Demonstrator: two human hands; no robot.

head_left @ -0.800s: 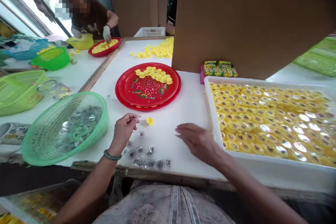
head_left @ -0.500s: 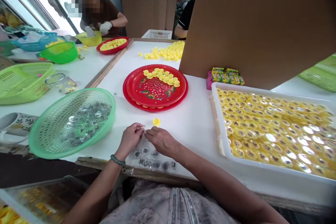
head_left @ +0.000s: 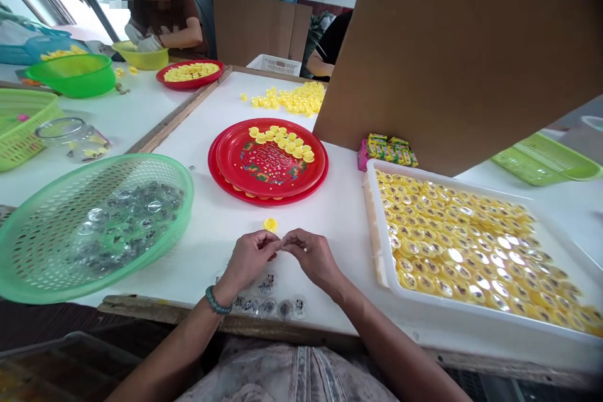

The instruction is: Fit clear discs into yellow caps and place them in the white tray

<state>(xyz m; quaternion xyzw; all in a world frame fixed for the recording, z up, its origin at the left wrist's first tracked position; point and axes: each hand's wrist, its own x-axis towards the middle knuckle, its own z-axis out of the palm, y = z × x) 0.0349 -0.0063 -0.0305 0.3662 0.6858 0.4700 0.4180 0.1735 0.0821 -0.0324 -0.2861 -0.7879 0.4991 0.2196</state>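
The yellow cup (head_left: 270, 225) looks like glossy plastic.

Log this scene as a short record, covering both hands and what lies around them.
Hands: left hand and right hand, fingertips meeting; anything pinched is too small to tell
Just beyond: one yellow cup
Table edge: clear discs
Left: green basket of similar discs
Ahead: red tray bearing yellow cups
Right: white tray of yellow pieces
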